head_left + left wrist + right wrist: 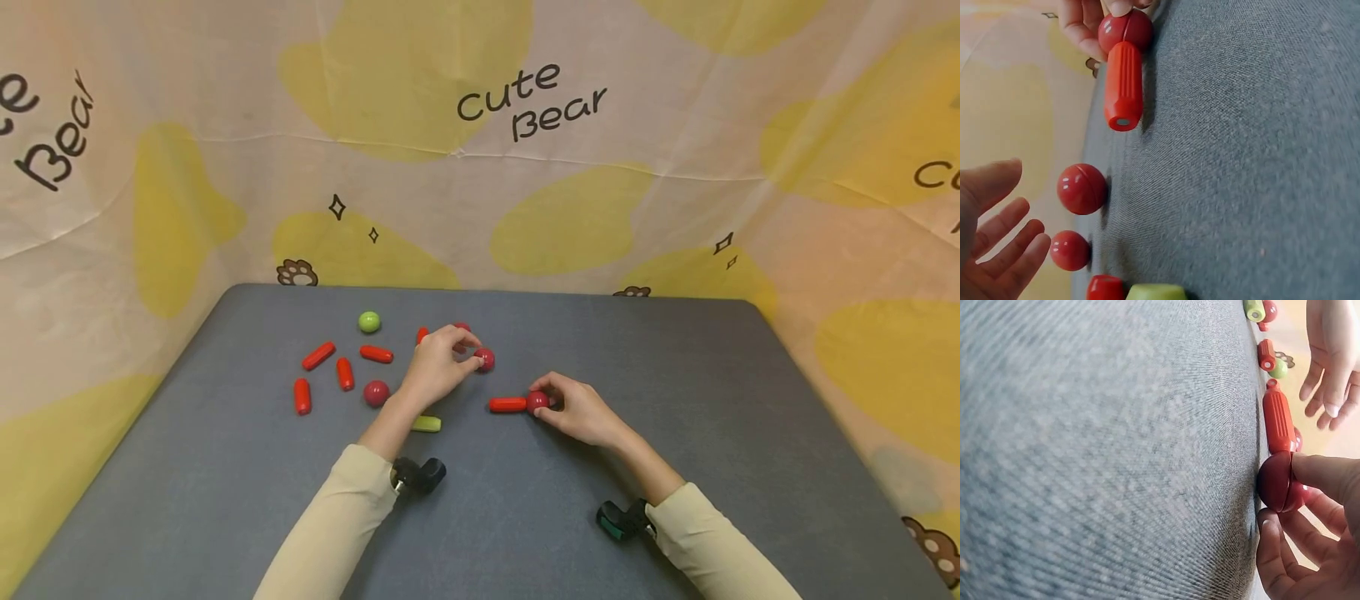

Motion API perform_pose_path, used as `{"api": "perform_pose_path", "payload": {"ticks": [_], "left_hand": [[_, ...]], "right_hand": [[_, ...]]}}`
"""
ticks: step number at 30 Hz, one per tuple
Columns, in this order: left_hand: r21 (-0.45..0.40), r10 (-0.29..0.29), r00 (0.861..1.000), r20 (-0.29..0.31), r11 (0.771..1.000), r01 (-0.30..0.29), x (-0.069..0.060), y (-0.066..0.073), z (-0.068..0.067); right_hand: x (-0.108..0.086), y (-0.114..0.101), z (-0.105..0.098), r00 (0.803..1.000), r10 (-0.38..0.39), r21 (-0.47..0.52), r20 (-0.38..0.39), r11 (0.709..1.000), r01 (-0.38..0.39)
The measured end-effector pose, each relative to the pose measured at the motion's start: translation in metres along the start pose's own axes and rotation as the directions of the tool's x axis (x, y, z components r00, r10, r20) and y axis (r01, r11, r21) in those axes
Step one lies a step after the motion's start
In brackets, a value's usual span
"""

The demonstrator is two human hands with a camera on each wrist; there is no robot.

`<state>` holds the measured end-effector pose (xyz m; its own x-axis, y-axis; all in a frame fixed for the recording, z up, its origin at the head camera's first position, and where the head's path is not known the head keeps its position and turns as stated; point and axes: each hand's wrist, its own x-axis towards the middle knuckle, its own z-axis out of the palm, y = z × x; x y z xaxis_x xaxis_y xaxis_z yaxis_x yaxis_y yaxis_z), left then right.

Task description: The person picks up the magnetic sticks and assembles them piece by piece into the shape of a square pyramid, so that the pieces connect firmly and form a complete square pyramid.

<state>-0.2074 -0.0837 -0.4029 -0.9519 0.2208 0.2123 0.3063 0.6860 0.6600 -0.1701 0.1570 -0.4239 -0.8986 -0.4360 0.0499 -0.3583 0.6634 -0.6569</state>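
My right hand (579, 410) pinches a dark red ball (537, 402) between thumb and fingers, low over the tabletop. Against that ball's left side, end to end, lies a ribbed orange-red rod (1124, 87) with a small grey disc in its free end. Over the middle of the table, my left hand (441, 360) reaches out with spread fingers and holds nothing. Close to its fingertips sits a second red ball (1082, 189), and the left wrist view shows a gap between them. Another red ball (1070, 250) lies farther back, partly hidden by the hand in the head view.
Several orange-red rods (318, 356) are scattered on the grey table (675, 358) at left. Among them lie a green ball (369, 322) and a red ball (377, 393). A light green rod (427, 424) is partly covered by the left forearm. Printed cloth (420, 108) hangs around the table.
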Motion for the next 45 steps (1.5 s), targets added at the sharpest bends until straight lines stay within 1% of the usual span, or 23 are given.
{"api": "perform_pose_path", "payload": {"ticks": [3, 6, 11, 14, 17, 20, 23, 27, 34, 40, 45], "left_hand": [[-0.039, -0.036, 0.999, -0.004, 0.999, 0.036, 0.002, -0.001, 0.003], [-0.049, -0.058, 0.998, 0.003, 0.997, 0.058, 0.004, -0.001, 0.008], [0.008, -0.061, 0.998, -0.009, 0.998, 0.061, 0.007, 0.001, 0.018], [0.041, -0.066, 0.998, -0.001, 0.997, 0.066, 0.009, 0.001, 0.023], [0.056, -0.076, 0.997, 0.023, 0.996, 0.075, 0.009, 0.001, 0.026], [0.068, -0.073, 0.996, 0.045, 0.995, 0.07, 0.009, 0.001, 0.027], [0.082, -0.067, 0.996, 0.056, 0.995, 0.063, 0.009, 0.0, 0.029], [0.093, -0.063, 0.996, 0.057, 0.994, 0.058, 0.009, -0.001, 0.031], [0.08, -0.071, 0.997, 0.043, 0.995, 0.067, 0.009, 0.001, 0.028], [0.061, -0.043, 0.998, 0.04, 0.997, 0.041, 0.006, 0.005, 0.02], [0.068, -0.022, 0.998, 0.06, 0.998, 0.018, 0.002, 0.006, 0.014]], "right_hand": [[0.001, 0.0, 0.0, 1.0, 0.001, 0.0, 0.003, 1.0, -0.001], [0.001, 0.0, 0.0, 1.0, 0.002, 0.003, 0.003, 1.0, -0.002], [0.001, 0.001, 0.001, 1.0, -0.005, -0.003, 0.005, 1.0, 0.005], [0.0, 0.001, 0.0, 1.0, -0.011, -0.001, 0.008, 1.0, 0.011], [0.0, 0.002, 0.0, 1.0, -0.014, 0.002, 0.011, 1.0, 0.014], [-0.001, 0.002, 0.0, 1.0, -0.012, 0.006, 0.014, 1.0, 0.012], [-0.001, 0.002, 0.0, 1.0, -0.01, 0.013, 0.015, 1.0, 0.009], [0.0, 0.002, 0.001, 1.0, -0.006, 0.012, 0.009, 1.0, 0.006], [0.001, 0.004, 0.002, 1.0, 0.004, 0.011, -0.002, 1.0, -0.004], [0.002, 0.004, 0.002, 1.0, 0.013, 0.018, -0.007, 1.0, -0.013], [0.003, 0.002, 0.001, 1.0, 0.009, 0.011, -0.009, 1.0, -0.009]]}}
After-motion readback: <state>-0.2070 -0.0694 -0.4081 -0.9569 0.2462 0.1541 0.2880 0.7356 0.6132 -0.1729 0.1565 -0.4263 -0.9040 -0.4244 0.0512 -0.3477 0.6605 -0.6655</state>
